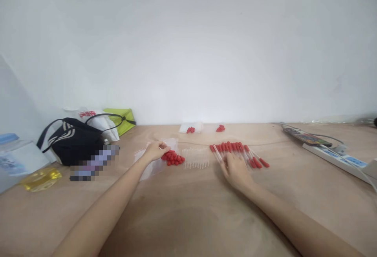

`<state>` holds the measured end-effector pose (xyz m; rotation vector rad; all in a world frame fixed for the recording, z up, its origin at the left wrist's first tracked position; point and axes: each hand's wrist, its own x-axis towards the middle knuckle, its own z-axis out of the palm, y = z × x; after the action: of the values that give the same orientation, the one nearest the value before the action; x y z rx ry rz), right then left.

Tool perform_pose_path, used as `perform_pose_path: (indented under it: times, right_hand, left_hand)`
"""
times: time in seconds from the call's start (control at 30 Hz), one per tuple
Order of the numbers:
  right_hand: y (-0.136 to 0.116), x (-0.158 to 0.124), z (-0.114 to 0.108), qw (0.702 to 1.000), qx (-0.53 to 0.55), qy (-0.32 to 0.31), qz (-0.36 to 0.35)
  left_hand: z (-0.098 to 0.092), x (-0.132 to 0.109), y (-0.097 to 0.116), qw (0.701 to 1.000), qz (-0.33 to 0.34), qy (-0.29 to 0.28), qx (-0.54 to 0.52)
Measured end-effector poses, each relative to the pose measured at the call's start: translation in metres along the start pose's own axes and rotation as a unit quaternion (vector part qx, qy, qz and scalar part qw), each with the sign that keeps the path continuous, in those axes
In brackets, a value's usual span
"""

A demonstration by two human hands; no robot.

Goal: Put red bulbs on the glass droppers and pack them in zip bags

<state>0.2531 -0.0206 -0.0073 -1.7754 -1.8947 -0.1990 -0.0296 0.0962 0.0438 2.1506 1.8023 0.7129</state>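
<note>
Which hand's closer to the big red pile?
Left. The left hand is at the left edge of the big red pile; the right hand is off to its right, past the clear sticks, by the red-tipped sticks.

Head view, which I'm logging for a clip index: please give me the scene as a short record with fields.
Left hand: at a pile of red bulbs; grip unclear
Right hand: at a row of red-bulbed droppers; grip unclear
Between hands: row of clear tubes
Near left hand: plastic bag
Far left: black bag, lime-green bag
Far right: phone, white power strip
</note>
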Motion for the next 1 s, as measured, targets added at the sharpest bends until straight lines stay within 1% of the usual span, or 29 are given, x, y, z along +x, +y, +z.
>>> perform_pose_path:
  times: [0.07, 0.13, 0.2, 0.33, 0.4, 0.47, 0.53, 0.57, 0.6, 0.67, 0.73, 0.87, 0.93, 1.0]
  right_hand:
    - [0.022, -0.024, -0.003, 0.997, 0.042, 0.043, -0.047]
    - [0.040, -0.041, -0.008, 0.993, 0.076, 0.071, -0.058]
    - [0.053, -0.050, -0.013, 0.989, 0.108, 0.082, -0.057]
    - [0.060, -0.049, -0.019, 0.981, 0.168, 0.090, -0.027]
    - [0.060, -0.048, -0.018, 0.980, 0.173, 0.093, -0.021]
    - [0.058, -0.048, -0.015, 0.983, 0.159, 0.092, -0.031]
    - [0.056, -0.048, -0.012, 0.984, 0.148, 0.088, -0.043]
    - [0.054, -0.047, -0.010, 0.984, 0.149, 0.085, -0.047]
    - [0.051, -0.046, -0.009, 0.984, 0.154, 0.082, -0.047]
    - [0.043, -0.042, -0.008, 0.982, 0.164, 0.077, -0.047]
    - [0.033, -0.036, -0.006, 0.982, 0.170, 0.060, -0.054]
    - [0.014, -0.027, -0.003, 0.982, 0.174, 0.007, -0.068]
    - [0.007, -0.027, -0.003, 0.979, 0.192, -0.008, -0.074]
    - [0.004, -0.029, -0.005, 0.973, 0.214, -0.009, -0.081]
  left_hand:
    - [0.004, 0.002, 0.000, 1.000, 0.000, -0.018, -0.003]
    - [0.008, 0.002, 0.001, 1.000, -0.001, -0.020, -0.004]
    - [0.010, 0.002, 0.002, 1.000, -0.003, -0.009, -0.003]
    - [0.006, -0.002, 0.007, 0.999, -0.008, 0.037, -0.006]
    - [0.004, -0.014, 0.015, 0.997, -0.003, 0.075, -0.014]
    - [0.006, -0.034, 0.027, 0.994, 0.020, 0.100, -0.030]
    - [0.014, -0.060, 0.041, 0.993, 0.071, 0.080, -0.054]
    - [0.020, -0.073, 0.047, 0.985, 0.147, 0.028, -0.085]
    - [0.026, -0.085, 0.052, 0.973, 0.205, -0.008, -0.103]
    - [0.037, -0.104, 0.060, 0.958, 0.250, -0.076, -0.114]
    - [0.046, -0.113, 0.064, 0.956, 0.246, -0.108, -0.120]
    - [0.055, -0.113, 0.069, 0.956, 0.237, -0.129, -0.115]
    - [0.058, -0.112, 0.070, 0.957, 0.237, -0.124, -0.112]
    - [0.061, -0.113, 0.070, 0.960, 0.235, -0.103, -0.115]
